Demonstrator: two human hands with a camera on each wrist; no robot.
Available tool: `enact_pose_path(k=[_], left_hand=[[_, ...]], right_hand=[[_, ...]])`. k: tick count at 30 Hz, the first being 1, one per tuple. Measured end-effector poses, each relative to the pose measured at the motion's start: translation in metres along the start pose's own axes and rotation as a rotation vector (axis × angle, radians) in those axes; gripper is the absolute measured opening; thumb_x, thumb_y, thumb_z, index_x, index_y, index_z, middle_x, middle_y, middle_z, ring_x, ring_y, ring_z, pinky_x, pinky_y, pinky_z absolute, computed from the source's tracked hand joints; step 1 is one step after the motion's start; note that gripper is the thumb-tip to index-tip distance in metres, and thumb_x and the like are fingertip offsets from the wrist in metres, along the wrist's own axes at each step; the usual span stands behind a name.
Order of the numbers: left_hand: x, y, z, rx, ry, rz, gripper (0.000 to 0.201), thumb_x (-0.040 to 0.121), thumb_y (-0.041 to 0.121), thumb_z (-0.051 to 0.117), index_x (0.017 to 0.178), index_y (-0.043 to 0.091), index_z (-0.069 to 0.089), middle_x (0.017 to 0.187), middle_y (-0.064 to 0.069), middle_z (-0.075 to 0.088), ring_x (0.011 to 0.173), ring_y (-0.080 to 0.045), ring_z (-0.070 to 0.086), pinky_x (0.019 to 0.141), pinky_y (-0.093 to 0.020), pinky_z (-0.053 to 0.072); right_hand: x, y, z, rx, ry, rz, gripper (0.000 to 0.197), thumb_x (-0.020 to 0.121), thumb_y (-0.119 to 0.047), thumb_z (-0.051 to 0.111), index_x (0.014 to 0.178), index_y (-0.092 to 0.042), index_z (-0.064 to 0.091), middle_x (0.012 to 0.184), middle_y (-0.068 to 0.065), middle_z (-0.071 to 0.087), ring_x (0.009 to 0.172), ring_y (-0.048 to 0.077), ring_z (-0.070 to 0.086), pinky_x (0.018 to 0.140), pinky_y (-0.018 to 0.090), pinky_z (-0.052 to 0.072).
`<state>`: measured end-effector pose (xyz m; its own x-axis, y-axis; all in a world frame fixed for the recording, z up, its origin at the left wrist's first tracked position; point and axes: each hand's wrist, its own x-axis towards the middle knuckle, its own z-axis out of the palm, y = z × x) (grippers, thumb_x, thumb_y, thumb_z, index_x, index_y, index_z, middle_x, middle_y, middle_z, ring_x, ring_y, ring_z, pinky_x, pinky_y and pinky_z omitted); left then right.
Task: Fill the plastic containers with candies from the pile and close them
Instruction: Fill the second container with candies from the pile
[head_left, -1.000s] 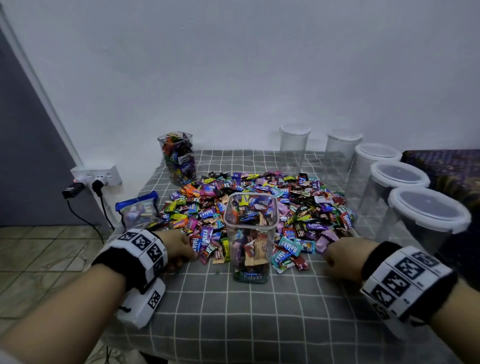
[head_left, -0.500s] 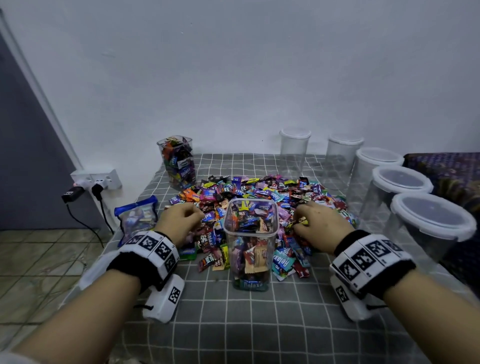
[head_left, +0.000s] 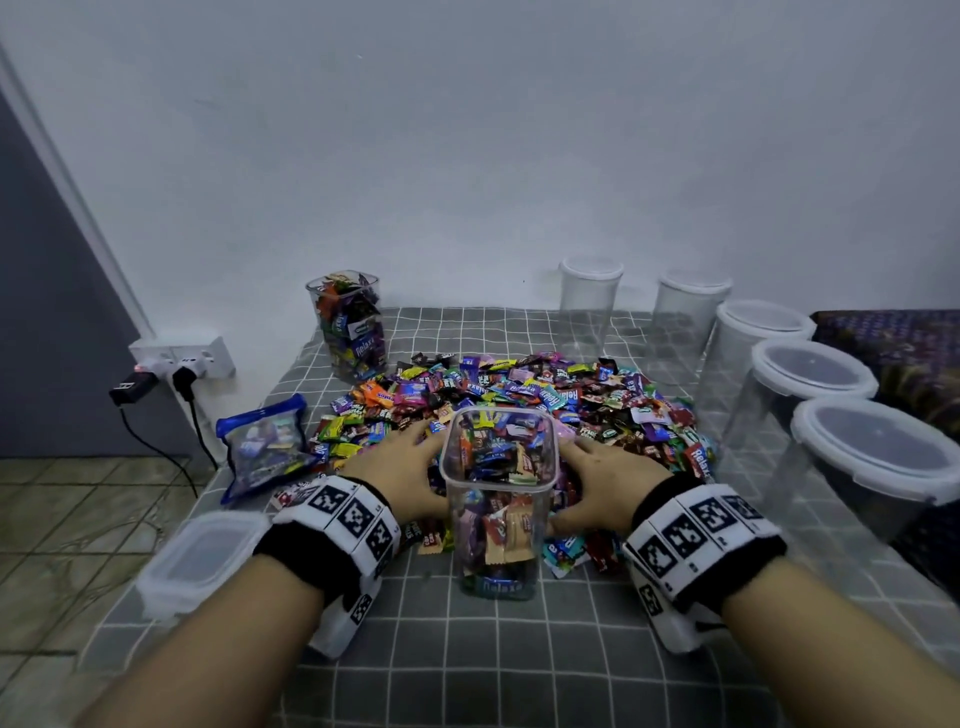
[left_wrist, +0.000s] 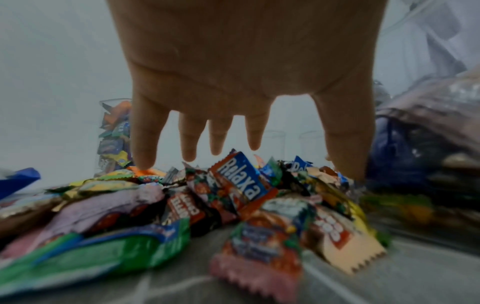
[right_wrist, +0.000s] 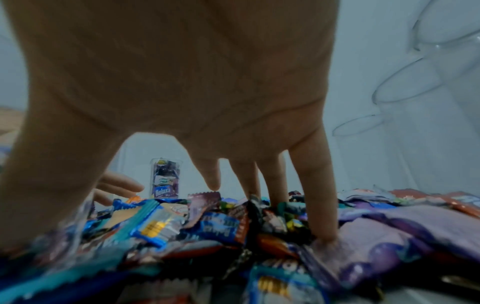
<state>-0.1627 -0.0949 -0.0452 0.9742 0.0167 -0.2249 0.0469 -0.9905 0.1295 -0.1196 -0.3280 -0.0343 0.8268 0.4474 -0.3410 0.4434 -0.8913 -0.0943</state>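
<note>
Both hands, left hand (head_left: 402, 470) and right hand (head_left: 605, 480), lay spread, fingers wide, on the candy pile (head_left: 545, 400) flanking the open square container (head_left: 498, 499), frame centre. Scooping step; next likely needs fingers closing round candies, lifting over its rim.

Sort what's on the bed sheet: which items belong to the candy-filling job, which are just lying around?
Job:
- candy pile
- open container in front, partly filled
- filled container at the back, no lid on
- empty lidded containers on the right
- loose lid at the near left edge
- left hand, right hand, both spread on the pile

Lying about:
- blue bag
- wall socket and plugs
</note>
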Motion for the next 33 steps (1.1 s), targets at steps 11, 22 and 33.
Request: enact_pose_path(k=[11,22,33], left_hand=[[-0.009,0.019,-0.005,0.058,-0.038,-0.035,0.039,0.092,0.043,0.050,0.126,0.026,0.054,0.122,-0.005,0.059,0.110,-0.025,0.057,0.094,-0.037,0.048],[-0.021,0.030,-0.014,-0.031,0.046,-0.116,0.014,0.095,0.018,0.045,0.089,0.014,0.057,0.103,-0.012,0.065,0.099,-0.030,0.059,0.082,-0.035,0.048],[-0.011,0.015,-0.005,-0.121,0.249,-0.083,0.012,0.092,0.022,0.051,0.095,0.021,0.062,0.101,-0.005,0.066,0.093,-0.024,0.059,0.075,-0.029,0.044]], right_hand=[[0.010,-0.010,0.010,-0.050,0.065,-0.070,0.070,0.082,-0.041,0.066,0.143,-0.031,0.033,0.133,0.006,0.044,0.118,0.026,0.049,0.098,0.037,0.045],[0.012,-0.017,0.013,-0.053,0.118,-0.071,0.039,0.089,-0.025,0.056,0.128,-0.025,0.051,0.125,0.008,0.045,0.108,0.027,0.056,0.093,0.038,0.049],[0.012,-0.013,0.009,0.004,0.162,-0.066,0.029,0.093,-0.015,0.049,0.119,-0.019,0.060,0.120,0.010,0.057,0.108,0.026,0.056,0.092,0.031,0.046]])
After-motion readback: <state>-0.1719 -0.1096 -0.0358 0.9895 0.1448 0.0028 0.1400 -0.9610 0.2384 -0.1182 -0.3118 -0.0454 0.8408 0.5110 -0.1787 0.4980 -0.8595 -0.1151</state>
